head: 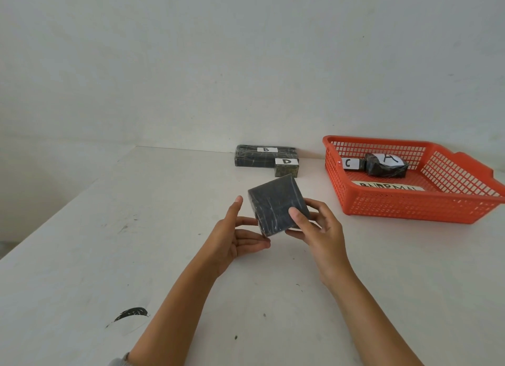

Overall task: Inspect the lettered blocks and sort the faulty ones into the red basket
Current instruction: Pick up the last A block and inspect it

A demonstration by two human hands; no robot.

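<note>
I hold a dark square block tilted above the white table; its letter label is not visible. My right hand grips its right lower corner with thumb on the top face. My left hand supports its lower left edge with the fingers, thumb raised apart. At the back lie a long dark block labelled B and a small cube labelled D in front of it. The red basket at the right holds a block labelled C and a crumpled dark block labelled A.
A paper label with partly hidden black lettering lies on the basket floor. A torn scrap of white paper with a black mark lies near the table's front left. The wall stands close behind the blocks; the table's left edge runs diagonally.
</note>
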